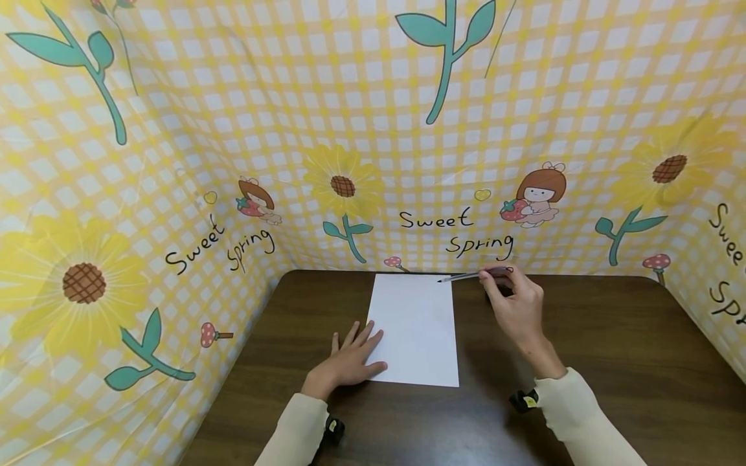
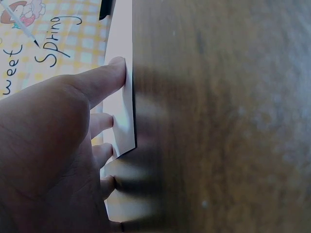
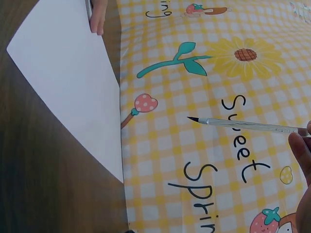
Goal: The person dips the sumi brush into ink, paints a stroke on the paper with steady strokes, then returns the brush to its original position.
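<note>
A blank white sheet of paper [image 1: 414, 330] lies upright on the dark wooden table, its far edge near the back of the table. My left hand [image 1: 350, 359] rests on the sheet's left edge with fingers spread. In the left wrist view the thumb [image 2: 104, 80] touches the paper [image 2: 127, 121] near its corner. My right hand [image 1: 519, 307] pinches a slim pen [image 1: 463, 276] with a clear barrel and dark pointed tip. That tip is over the paper's far right corner in the head view. The right wrist view shows the pen [image 3: 248, 125] raised, its tip apart from the paper [image 3: 68, 82].
A checked cloth [image 1: 373, 129] with flowers and lettering stands round the back and sides of the table [image 1: 606, 349]. Near the table's back edge a small dark object [image 1: 498, 291] is partly hidden behind my right hand. Black cameras [image 1: 523, 401] sit on both wrists.
</note>
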The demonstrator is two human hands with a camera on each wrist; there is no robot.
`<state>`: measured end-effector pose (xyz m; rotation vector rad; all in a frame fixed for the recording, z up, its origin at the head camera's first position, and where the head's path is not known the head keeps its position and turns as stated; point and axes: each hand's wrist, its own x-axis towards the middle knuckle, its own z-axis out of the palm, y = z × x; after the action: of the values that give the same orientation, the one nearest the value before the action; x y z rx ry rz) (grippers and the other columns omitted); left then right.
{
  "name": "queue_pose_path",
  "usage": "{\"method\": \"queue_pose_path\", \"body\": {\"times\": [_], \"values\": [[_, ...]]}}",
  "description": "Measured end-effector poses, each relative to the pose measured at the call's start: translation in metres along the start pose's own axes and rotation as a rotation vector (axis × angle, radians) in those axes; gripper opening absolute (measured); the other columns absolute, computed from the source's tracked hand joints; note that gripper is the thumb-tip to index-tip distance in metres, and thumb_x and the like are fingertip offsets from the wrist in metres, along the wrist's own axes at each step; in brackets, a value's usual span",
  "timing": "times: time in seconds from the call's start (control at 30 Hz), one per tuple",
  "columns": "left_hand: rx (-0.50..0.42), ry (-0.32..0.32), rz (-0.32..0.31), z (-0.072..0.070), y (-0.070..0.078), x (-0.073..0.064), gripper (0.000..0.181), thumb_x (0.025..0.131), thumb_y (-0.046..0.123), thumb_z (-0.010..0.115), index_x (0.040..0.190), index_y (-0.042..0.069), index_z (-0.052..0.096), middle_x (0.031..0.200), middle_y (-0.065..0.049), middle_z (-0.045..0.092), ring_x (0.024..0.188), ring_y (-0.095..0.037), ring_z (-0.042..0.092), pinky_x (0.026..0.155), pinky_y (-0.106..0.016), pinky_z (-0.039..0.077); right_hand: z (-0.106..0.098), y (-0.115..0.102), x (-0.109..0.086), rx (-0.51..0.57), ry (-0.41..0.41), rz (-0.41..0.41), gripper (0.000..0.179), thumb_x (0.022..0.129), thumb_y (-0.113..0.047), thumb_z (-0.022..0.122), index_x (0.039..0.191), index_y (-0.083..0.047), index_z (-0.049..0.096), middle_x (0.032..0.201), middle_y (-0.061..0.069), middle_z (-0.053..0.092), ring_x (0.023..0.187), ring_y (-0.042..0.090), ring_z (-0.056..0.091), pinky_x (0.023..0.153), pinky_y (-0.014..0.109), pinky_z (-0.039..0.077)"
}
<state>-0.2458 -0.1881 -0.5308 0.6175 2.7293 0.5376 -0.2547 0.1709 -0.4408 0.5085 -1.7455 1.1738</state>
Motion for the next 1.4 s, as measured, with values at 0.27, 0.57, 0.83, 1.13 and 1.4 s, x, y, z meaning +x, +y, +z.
{"method": "queue_pose_path", "body": {"times": [0.27,0.57,0.83,1.13,1.4], "values": [[0.041,0.003,-0.024,-0.002,0.007,-0.002,0.079,0.106,0.057,0.057,0.17,0.02,0.03,0.181,-0.008,0.011,0.167,-0.042,0.002,0.123,-0.081,-0.002,0.011,-0.001,-0.005,0.033,-0.006,0.002,0.019,0.086,0.015,0.079,0.101,0.005,0.074,0.09,0.014,0.079,0.081,0.006,0.076,0.078,0.008,0.056],[0.046,-0.006,-0.028,-0.003,0.007,-0.003,0.078,0.106,0.057,0.056,0.17,0.022,0.03,0.181,-0.007,0.011,0.167,-0.042,0.001,0.123,-0.081,-0.003,0.023,-0.001,-0.011,0.021,-0.058,0.031,0.014,0.09,0.008,0.079,0.103,0.004,0.074,0.092,0.016,0.08,0.084,-0.008,0.069,0.069,0.01,0.053],[0.047,-0.008,-0.033,-0.004,0.008,-0.002,0.078,0.106,0.058,0.057,0.17,0.022,0.03,0.181,-0.006,0.011,0.167,-0.042,0.001,0.123,-0.081,-0.002,0.035,0.001,-0.015,0.03,-0.075,0.019,0.013,0.09,0.009,0.079,0.102,0.005,0.073,0.094,0.015,0.081,0.078,0.031,0.079,0.074,0.006,0.053],[0.056,-0.005,-0.04,-0.002,0.006,0.0,0.078,0.105,0.06,0.056,0.17,0.025,0.031,0.182,-0.004,0.01,0.168,-0.041,0.001,0.123,-0.081,-0.002,0.046,-0.002,-0.018,0.071,-0.084,0.034,0.012,0.092,0.007,0.078,0.103,0.003,0.074,0.096,0.014,0.081,0.078,0.03,0.079,0.076,0.007,0.055],[0.06,-0.005,-0.042,-0.001,0.006,0.0,0.078,0.105,0.06,0.056,0.17,0.025,0.03,0.182,-0.005,0.01,0.168,-0.04,0.001,0.123,-0.081,-0.002,0.055,-0.002,-0.023,0.099,-0.092,0.047,0.012,0.093,0.005,0.078,0.103,0.002,0.074,0.094,0.014,0.08,0.077,0.029,0.079,0.075,0.007,0.055]]}}
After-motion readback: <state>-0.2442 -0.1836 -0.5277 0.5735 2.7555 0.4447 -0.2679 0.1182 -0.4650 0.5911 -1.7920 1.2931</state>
